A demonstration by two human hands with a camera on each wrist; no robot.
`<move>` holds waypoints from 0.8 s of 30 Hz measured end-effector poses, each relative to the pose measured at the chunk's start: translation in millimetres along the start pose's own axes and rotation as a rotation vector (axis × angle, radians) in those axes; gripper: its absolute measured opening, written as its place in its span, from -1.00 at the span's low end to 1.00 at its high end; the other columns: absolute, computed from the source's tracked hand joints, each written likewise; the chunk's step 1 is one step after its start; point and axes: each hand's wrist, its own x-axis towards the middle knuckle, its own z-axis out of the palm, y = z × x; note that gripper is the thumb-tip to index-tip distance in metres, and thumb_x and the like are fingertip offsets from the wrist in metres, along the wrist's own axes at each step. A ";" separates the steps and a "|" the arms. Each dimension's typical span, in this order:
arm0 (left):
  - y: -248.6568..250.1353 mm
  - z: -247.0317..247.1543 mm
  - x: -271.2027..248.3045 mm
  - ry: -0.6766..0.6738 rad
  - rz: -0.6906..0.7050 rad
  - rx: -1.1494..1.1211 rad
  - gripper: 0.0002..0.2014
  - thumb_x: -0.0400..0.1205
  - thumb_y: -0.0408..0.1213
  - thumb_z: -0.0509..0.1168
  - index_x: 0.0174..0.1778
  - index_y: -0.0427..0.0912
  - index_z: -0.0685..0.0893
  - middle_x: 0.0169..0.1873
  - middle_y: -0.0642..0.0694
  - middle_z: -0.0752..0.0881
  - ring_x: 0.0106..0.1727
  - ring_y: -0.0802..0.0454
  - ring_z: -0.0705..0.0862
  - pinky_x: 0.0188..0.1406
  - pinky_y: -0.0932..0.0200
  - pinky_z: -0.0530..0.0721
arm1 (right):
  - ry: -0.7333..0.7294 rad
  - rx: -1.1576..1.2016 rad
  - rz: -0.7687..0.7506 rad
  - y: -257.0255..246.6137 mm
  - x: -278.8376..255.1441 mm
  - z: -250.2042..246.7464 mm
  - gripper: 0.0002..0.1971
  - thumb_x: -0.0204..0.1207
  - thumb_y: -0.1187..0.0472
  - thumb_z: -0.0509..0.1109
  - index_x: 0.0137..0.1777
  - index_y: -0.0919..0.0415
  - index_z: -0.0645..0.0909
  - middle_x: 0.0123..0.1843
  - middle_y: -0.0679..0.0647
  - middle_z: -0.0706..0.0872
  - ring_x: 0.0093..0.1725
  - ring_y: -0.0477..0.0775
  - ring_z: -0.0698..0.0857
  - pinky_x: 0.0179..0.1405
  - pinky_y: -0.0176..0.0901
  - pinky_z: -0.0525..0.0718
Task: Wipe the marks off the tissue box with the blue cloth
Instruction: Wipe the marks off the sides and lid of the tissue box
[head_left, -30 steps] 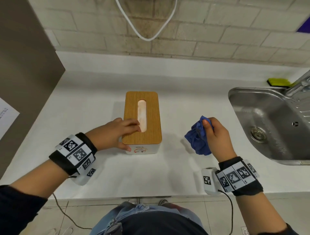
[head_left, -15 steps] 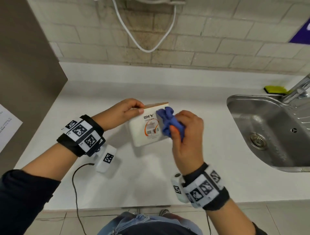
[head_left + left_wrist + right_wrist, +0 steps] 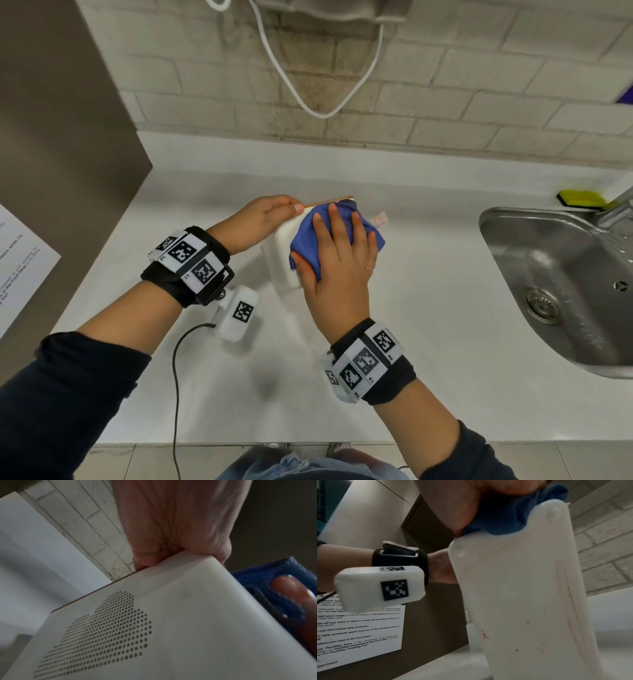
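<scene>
In the head view I see the tissue box (image 3: pixel 279 255) lifted off the white counter (image 3: pixel 428 308) and tipped, so that one end face looks up at me. My left hand (image 3: pixel 260 219) grips its far edge at the wooden lid (image 3: pixel 329 201), fingers curled over it. My right hand (image 3: pixel 337 260) lies flat on the blue cloth (image 3: pixel 303 240) with fingers spread, and presses it on this end face. The steel sink (image 3: pixel 548 291) is well apart on the right.

In the left wrist view the fingers (image 3: pixel 145 558) clamp the top edge of the box, above a pattern of small holes (image 3: pixel 106 632).

In the right wrist view the underside of the box (image 3: pixel 522 601) carries small brown spots (image 3: pixel 485 635), which the cloth does not touch.

I judge the wiping has only started: one face is under the cloth, its marks are hidden, and the other faces are left.
</scene>
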 end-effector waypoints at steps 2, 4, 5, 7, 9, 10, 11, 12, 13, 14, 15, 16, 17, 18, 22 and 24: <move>2.1 -1.4 0.6 0.000 0.009 -0.020 -0.75 0.60 -0.11 0.16 0.00 -0.14 0.67 -0.08 0.01 0.72 -0.11 0.35 0.65 -0.05 0.55 0.53 | 0.005 -0.005 -0.027 -1.5 3.0 4.3 -0.41 0.51 -0.13 0.21 0.46 0.19 0.37 0.49 0.23 0.46 0.43 0.28 0.27 0.41 0.19 0.17; 1.4 -2.1 1.3 -0.019 0.025 -0.044 -0.73 0.52 -0.07 0.13 -0.05 -0.08 0.66 -0.09 0.05 0.71 -0.11 0.41 0.64 0.00 0.55 0.52 | 0.001 -0.009 -0.105 -3.4 2.8 8.4 -0.42 0.50 -0.09 0.28 0.45 0.19 0.40 0.45 0.25 0.50 0.36 0.27 0.35 0.35 0.16 0.24; 0.1 -2.6 1.9 -0.029 0.023 -0.051 -0.73 0.51 -0.06 0.13 -0.05 -0.08 0.66 -0.09 0.03 0.70 -0.09 0.39 0.64 0.02 0.53 0.52 | 0.004 -0.002 -0.155 -3.9 2.1 10.0 -0.46 0.49 -0.05 0.31 0.42 0.18 0.45 0.42 0.25 0.53 0.32 0.27 0.38 0.32 0.15 0.28; -1.2 -4.0 2.5 -0.043 0.005 -0.051 -0.65 0.51 -0.05 0.14 0.02 -0.18 0.67 -0.05 -0.07 0.70 -0.04 0.24 0.64 0.03 0.46 0.53 | 0.032 0.022 -0.270 -1.7 0.0 11.7 -0.57 0.47 0.03 0.38 0.31 0.14 0.54 0.34 0.24 0.62 0.25 0.26 0.42 0.24 0.15 0.33; -1.9 -5.7 2.6 -0.061 -0.004 -0.038 -0.61 0.51 -0.04 0.14 0.07 -0.22 0.66 -0.03 -0.09 0.70 -0.04 0.17 0.63 -0.01 0.47 0.53 | 0.055 0.025 -0.396 3.8 -0.9 12.3 -0.66 0.44 0.08 0.43 0.20 0.10 0.56 0.24 0.19 0.69 0.18 0.24 0.45 0.15 0.18 0.38; -2.4 -5.9 2.4 -0.073 -0.004 -0.033 -0.63 0.51 -0.03 0.14 0.06 -0.18 0.66 -0.05 -0.07 0.71 -0.06 0.19 0.63 -0.05 0.48 0.54 | 0.052 0.019 -0.455 7.5 -1.6 11.6 -0.69 0.43 0.09 0.45 0.16 0.09 0.57 0.22 0.16 0.70 0.14 0.23 0.46 0.11 0.18 0.40; -2.4 -5.9 1.9 -0.084 -0.003 -0.033 -0.67 0.51 -0.03 0.14 0.02 -0.12 0.67 -0.08 -0.05 0.72 -0.11 0.23 0.64 -0.09 0.50 0.55 | 0.042 0.017 -0.506 11.2 -3.0 10.4 -0.70 0.43 0.09 0.47 0.13 0.08 0.57 0.22 0.11 0.69 0.12 0.23 0.47 0.09 0.18 0.40; -1.8 -5.9 1.5 -0.092 0.001 -0.035 -0.70 0.51 -0.03 0.15 0.00 -0.08 0.67 -0.11 -0.02 0.72 -0.15 0.26 0.65 -0.13 0.50 0.56 | 0.026 0.017 -0.554 15.3 -5.2 8.7 -0.71 0.43 0.09 0.48 0.12 0.07 0.56 0.23 0.06 0.65 0.10 0.21 0.47 0.08 0.16 0.40; -1.8 -5.9 1.3 -0.095 0.005 -0.036 -0.71 0.51 -0.03 0.15 -0.02 -0.06 0.67 -0.13 0.01 0.73 -0.17 0.29 0.66 -0.14 0.50 0.56 | 0.003 0.008 -0.601 19.8 -7.8 6.4 -0.71 0.44 0.08 0.47 0.12 0.06 0.55 0.25 0.01 0.57 0.10 0.19 0.47 0.08 0.13 0.39; -2.2 -6.1 1.3 -0.092 0.007 -0.035 -0.71 0.51 -0.02 0.16 -0.02 -0.05 0.67 -0.13 0.02 0.73 -0.18 0.30 0.67 -0.14 0.50 0.56 | -0.022 -0.011 -0.644 24.2 -11.1 3.6 -0.73 0.47 0.06 0.44 0.13 0.04 0.53 0.26 -0.03 0.50 0.10 0.17 0.47 0.08 0.11 0.38; -2.4 -6.3 1.5 -0.087 0.005 -0.029 -0.70 0.51 -0.01 0.16 -0.01 -0.06 0.68 -0.13 0.03 0.74 -0.16 0.30 0.67 -0.14 0.50 0.56 | -0.047 -0.035 -0.675 28.8 -14.6 -0.1 -0.75 0.50 0.05 0.41 0.14 0.03 0.52 0.25 -0.05 0.47 0.10 0.16 0.48 0.07 0.09 0.39; -2.2 -6.4 1.8 -0.084 0.003 -0.022 -0.68 0.51 0.00 0.16 0.02 -0.08 0.68 -0.11 0.03 0.74 -0.14 0.29 0.67 -0.12 0.50 0.57 | -0.065 -0.054 -0.691 32.8 -17.5 -4.5 -0.78 0.53 0.03 0.38 0.13 0.03 0.53 0.24 -0.06 0.48 0.09 0.16 0.49 0.07 0.08 0.40; -1.6 -6.6 2.2 -0.081 0.003 -0.014 -0.66 0.52 0.00 0.15 0.04 -0.10 0.68 -0.10 0.02 0.74 -0.13 0.28 0.67 -0.10 0.50 0.57 | -0.081 -0.066 -0.699 37.1 -19.8 -9.9 -0.81 0.55 0.02 0.36 0.10 0.04 0.56 0.21 -0.06 0.53 0.05 0.16 0.52 0.06 0.07 0.42; -1.1 -6.4 2.5 -0.077 0.005 -0.009 -0.65 0.51 0.00 0.15 0.05 -0.10 0.67 -0.10 0.03 0.73 -0.13 0.29 0.67 -0.10 0.51 0.56 | -0.097 -0.072 -0.699 41.0 -22.2 -15.7 -0.82 0.56 0.00 0.34 0.05 0.06 0.61 0.15 -0.05 0.61 -0.01 0.17 0.57 0.02 0.06 0.45; -0.6 -5.3 2.7 -0.059 0.007 -0.005 -0.74 0.51 0.02 0.14 -0.06 0.03 0.67 -0.15 0.07 0.72 -0.21 0.36 0.65 -0.16 0.54 0.53 | -0.077 -0.041 -0.600 50.1 -23.0 -44.4 -0.81 0.56 0.02 0.32 0.04 0.11 0.59 0.00 0.08 0.75 -0.16 0.25 0.68 -0.17 0.04 0.59; 0.0 -4.8 1.8 -0.058 0.000 0.002 -0.76 0.50 0.03 0.14 -0.08 0.06 0.66 -0.15 0.09 0.71 -0.21 0.37 0.64 -0.14 0.54 0.53 | 0.049 0.024 -0.486 45.7 -10.3 -52.1 -0.80 0.52 0.07 0.38 0.08 0.11 0.59 0.08 0.10 0.71 -0.09 0.29 0.68 -0.10 0.09 0.57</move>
